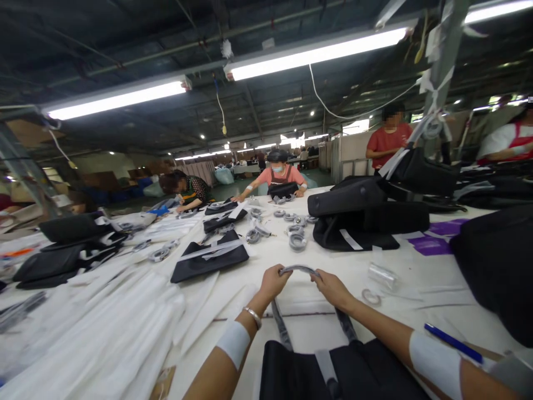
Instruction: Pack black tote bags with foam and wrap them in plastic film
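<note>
Now both arms reach forward over the white table [416,261], with the wrists bent a little inward. The left hand [272,282] is closed around the left end of a grey strap [298,269], and the right hand [331,288] is closed around its right end, so the strap makes a small arch between them. Its two sides run down to a black bag [333,372] lying at the near edge. A silver bracelet [252,315] sits on the left wrist. Far behind the hands lie grey strap coils [296,240], and a blue pen [452,343] lies near on the right.
</note>
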`<state>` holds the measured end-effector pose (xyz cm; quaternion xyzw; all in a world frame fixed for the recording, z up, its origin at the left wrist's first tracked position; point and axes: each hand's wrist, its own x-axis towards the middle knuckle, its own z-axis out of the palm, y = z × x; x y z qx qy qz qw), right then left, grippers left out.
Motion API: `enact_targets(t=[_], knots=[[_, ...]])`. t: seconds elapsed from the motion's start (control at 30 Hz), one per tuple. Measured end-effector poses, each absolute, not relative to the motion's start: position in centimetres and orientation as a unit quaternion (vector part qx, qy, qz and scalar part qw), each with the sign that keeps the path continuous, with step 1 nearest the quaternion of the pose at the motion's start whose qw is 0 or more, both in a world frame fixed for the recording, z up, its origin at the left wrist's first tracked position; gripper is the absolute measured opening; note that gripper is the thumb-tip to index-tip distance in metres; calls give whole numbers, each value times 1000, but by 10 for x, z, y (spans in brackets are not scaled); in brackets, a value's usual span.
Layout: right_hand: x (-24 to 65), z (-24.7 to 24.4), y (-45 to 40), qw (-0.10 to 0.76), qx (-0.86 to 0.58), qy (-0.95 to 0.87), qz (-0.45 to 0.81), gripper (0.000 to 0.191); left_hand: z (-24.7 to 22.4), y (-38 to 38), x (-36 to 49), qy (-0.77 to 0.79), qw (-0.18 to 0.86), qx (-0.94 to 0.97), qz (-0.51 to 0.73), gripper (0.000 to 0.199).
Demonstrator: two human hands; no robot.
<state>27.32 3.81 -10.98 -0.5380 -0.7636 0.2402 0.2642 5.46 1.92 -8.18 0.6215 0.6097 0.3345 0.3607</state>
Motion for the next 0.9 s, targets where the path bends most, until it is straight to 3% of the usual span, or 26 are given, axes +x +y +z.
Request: enact_targets(t=[0.2, 0.47, 0.57, 0.63, 0.9], knots=[[288, -133, 47, 277, -578, -722, 259, 40, -113, 6, 47, 561, 520, 555, 326, 33], [289, -139, 49, 294, -571, -720, 263, 40, -130, -4, 54, 592, 474, 529, 380, 40], [291, -138, 49, 301, -576, -712, 264, 41, -123, 1, 51, 530, 579, 481, 390, 57], [292, -138, 48, 305, -584, -703, 268, 43, -119, 2, 47, 487, 627, 465, 392, 58], [290, -144, 44, 328, -583, -693, 269, 43, -127, -10, 50, 580, 427, 586, 371, 21]])
